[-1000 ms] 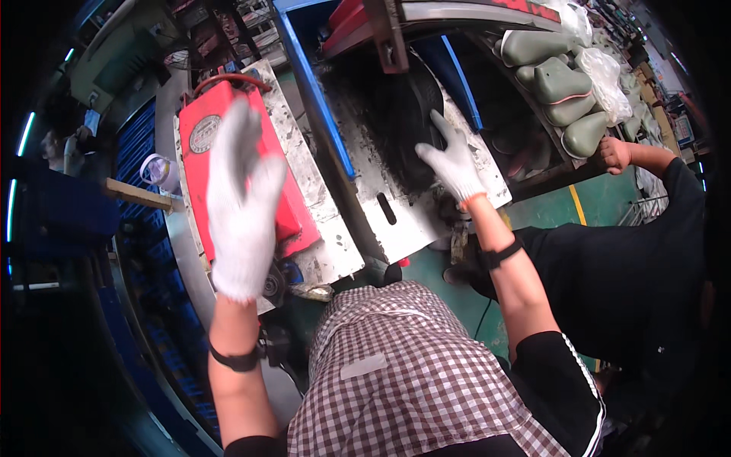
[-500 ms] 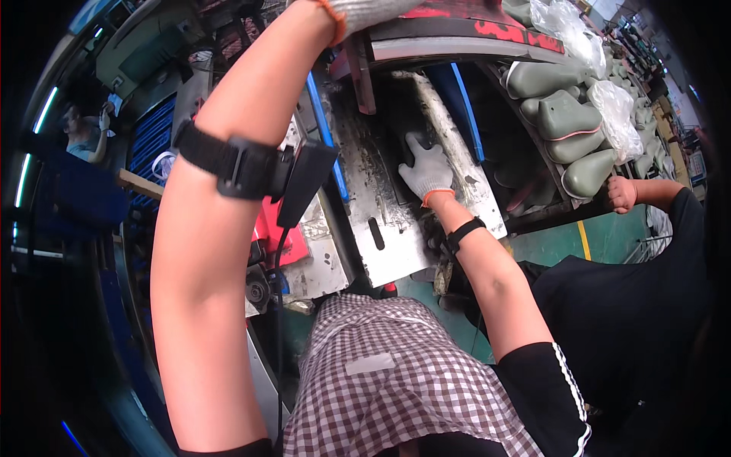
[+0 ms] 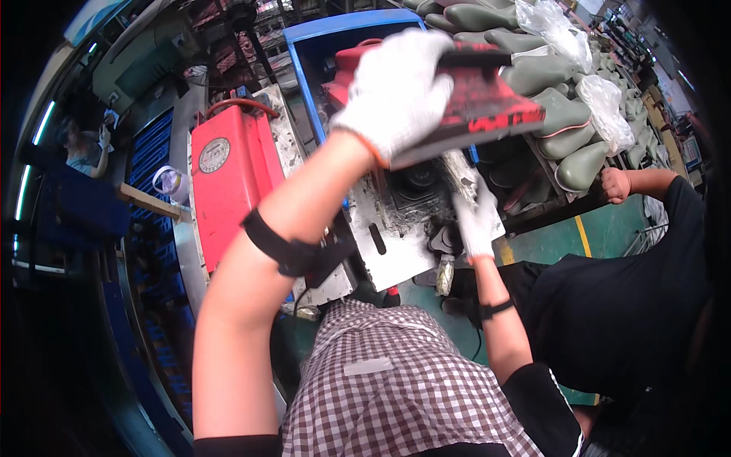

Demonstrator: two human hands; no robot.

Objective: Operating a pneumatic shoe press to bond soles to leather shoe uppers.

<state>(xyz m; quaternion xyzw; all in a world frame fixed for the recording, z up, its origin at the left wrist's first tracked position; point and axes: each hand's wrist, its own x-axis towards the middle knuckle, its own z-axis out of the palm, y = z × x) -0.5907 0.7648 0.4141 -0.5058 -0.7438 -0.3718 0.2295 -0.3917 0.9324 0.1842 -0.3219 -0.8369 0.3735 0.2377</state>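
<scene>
My left hand (image 3: 400, 87), in a white knit glove with an orange cuff, is closed on a red metal cover (image 3: 495, 110) with a worn, dark front edge. The cover hangs tilted over a stained metal plate (image 3: 396, 259), hiding its far part. Beside the plate's right edge is my right hand (image 3: 477, 221), gloved too; its fingers are smeared by motion. Under the cover a dark round part (image 3: 419, 177) shows on the plate. A blue frame (image 3: 343, 24) stands around the back of the cover.
To the right, grey-green foot-shaped lasts (image 3: 582, 166) are piled on a rack with clear plastic bags (image 3: 609, 114). A person in black (image 3: 632, 282) stands close on my right. Left of the plate is another red cover (image 3: 228, 175); a wooden bar (image 3: 148, 199) lies beyond it.
The red cover has come down and nearer with my left hand, over the plate. My right hand has drawn back from the plate's middle to its right edge.
</scene>
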